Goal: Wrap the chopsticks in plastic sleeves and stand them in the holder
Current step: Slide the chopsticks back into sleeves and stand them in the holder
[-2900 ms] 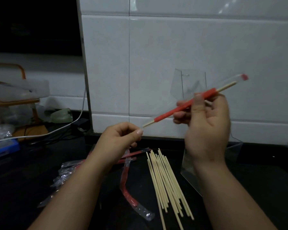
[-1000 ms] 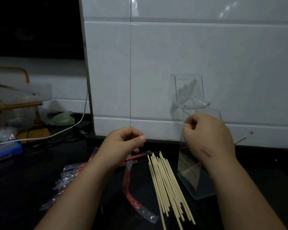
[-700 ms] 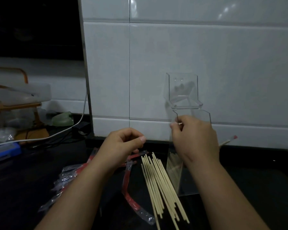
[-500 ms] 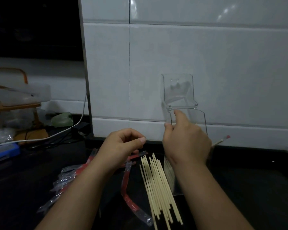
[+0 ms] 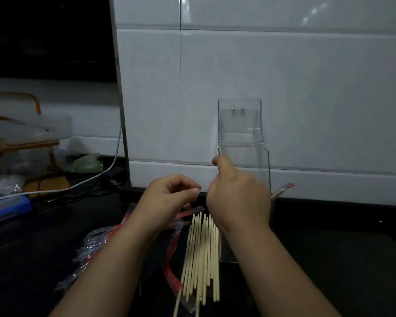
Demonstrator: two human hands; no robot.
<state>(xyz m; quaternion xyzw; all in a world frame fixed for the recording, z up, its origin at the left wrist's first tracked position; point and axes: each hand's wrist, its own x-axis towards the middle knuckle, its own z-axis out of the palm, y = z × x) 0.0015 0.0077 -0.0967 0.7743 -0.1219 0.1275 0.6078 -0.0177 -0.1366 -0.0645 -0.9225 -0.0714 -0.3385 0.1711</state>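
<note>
A clear acrylic holder (image 5: 242, 133) stands on the black counter against the white tiles. One sleeved chopstick (image 5: 284, 189) leans inside it, and its red-tipped end pokes out to the right. My right hand (image 5: 238, 202) is at the holder's front left edge with curled fingers, and it pinches the front wall near the rim. My left hand (image 5: 169, 197) hovers beside it, thumb and forefinger curled together, with nothing in it. A bundle of bare chopsticks (image 5: 201, 255) lies below the hands. Red plastic sleeves (image 5: 172, 259) lie to their left.
More crumpled sleeves (image 5: 96, 239) lie at the left on the counter. A white cable (image 5: 78, 186) runs across to a dark plug. At the far left stand a wooden rack with a plastic box (image 5: 30, 129), a blue object (image 5: 7, 209) and a green item (image 5: 88, 163).
The right hand placed the sleeved chopstick into the holder, then slid the holder left and turned it square to the wall. The left hand has stayed in place.
</note>
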